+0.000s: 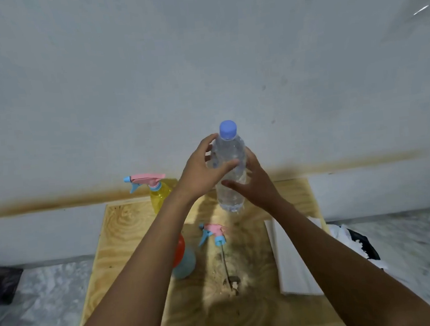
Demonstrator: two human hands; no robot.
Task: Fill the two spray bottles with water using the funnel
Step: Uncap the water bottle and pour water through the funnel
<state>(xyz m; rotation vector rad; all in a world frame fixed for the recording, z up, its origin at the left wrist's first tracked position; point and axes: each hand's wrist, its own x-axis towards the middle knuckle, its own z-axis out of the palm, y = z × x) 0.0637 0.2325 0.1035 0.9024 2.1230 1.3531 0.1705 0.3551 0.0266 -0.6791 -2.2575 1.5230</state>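
Note:
Both my hands hold a clear water bottle [228, 166] with a blue cap upright above the far part of the wooden table [125, 222]. My left hand [202, 169] grips its upper body, thumb across the front. My right hand [256, 182] wraps its right side lower down. A yellow spray bottle [159, 193] with a pink and blue trigger head stands at the back left. A pale blue spray bottle [186, 263] with an orange funnel [180, 245] in its neck is partly hidden behind my left forearm. Its detached spray head [214, 232] lies on the table, its tube pointing towards me.
A folded white cloth or paper stack [293, 257] lies along the table's right side. Black and white material [356, 241] sits on the floor to the right, a dark object [1, 284] to the left. A wall rises just behind the table.

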